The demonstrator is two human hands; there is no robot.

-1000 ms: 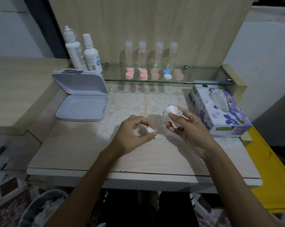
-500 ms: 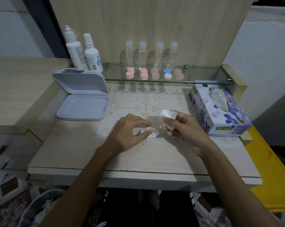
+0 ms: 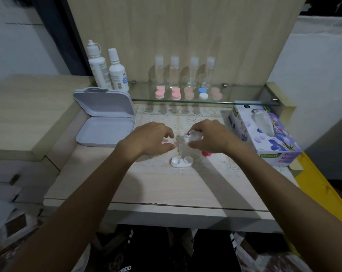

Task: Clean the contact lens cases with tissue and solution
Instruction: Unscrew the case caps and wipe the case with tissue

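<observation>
Just below both hands [image 3: 148,141] lies the uncapped lens case [image 3: 181,161]

One head-worn wide-angle view looks forward and down from above the near edge of the surface [image 3: 166,185]. It sits close over both forearms and faces the far wooden back panel [image 3: 185,32], with the shelf [image 3: 234,99] across the far side.
</observation>
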